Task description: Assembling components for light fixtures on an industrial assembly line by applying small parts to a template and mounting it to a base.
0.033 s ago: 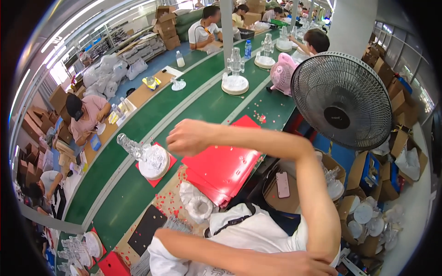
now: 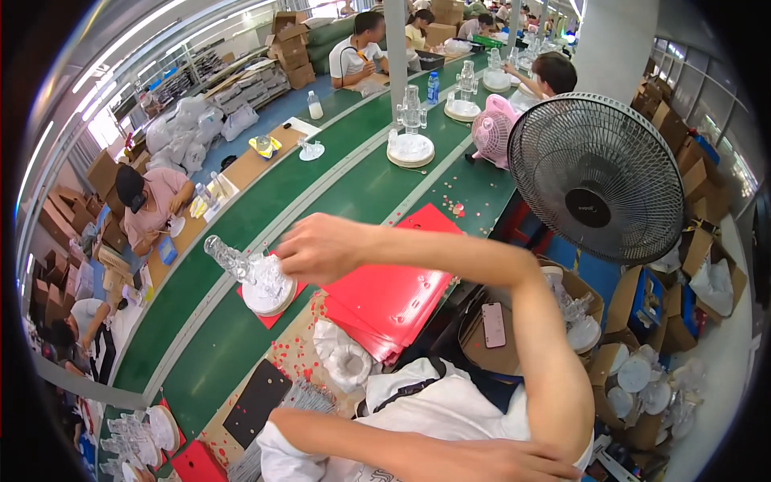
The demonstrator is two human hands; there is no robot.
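My right hand (image 2: pixel 317 247) reaches across at the middle, fingers curled, at the near edge of a white round base (image 2: pixel 269 289). Whether anything is pinched in it is hidden. White crumpled-looking material covers the base, and a clear bottle-like tower (image 2: pixel 227 255) rises from it toward the far left. Under the base a red sheet (image 2: pixel 265 317) shows. Below the right forearm lies a stack of glossy red sheets (image 2: pixel 385 301). At the lower right, my left hand (image 2: pixel 526 462) lies across my right arm near the elbow, fingers stretched out and holding nothing.
A green conveyor (image 2: pixel 217 337) carries more clear towers on white bases (image 2: pixel 411 149). Right of me stand a black fan (image 2: pixel 594 177), a pink fan (image 2: pixel 491 132) and cardboard boxes (image 2: pixel 630 394). Nearby lie a phone (image 2: pixel 494 325) and a white roll (image 2: pixel 348 364). Co-workers (image 2: pixel 148 201) sit across.
My right hand has moved a little left to the white base, and its fist has loosened slightly. My left hand still lies on my right arm.
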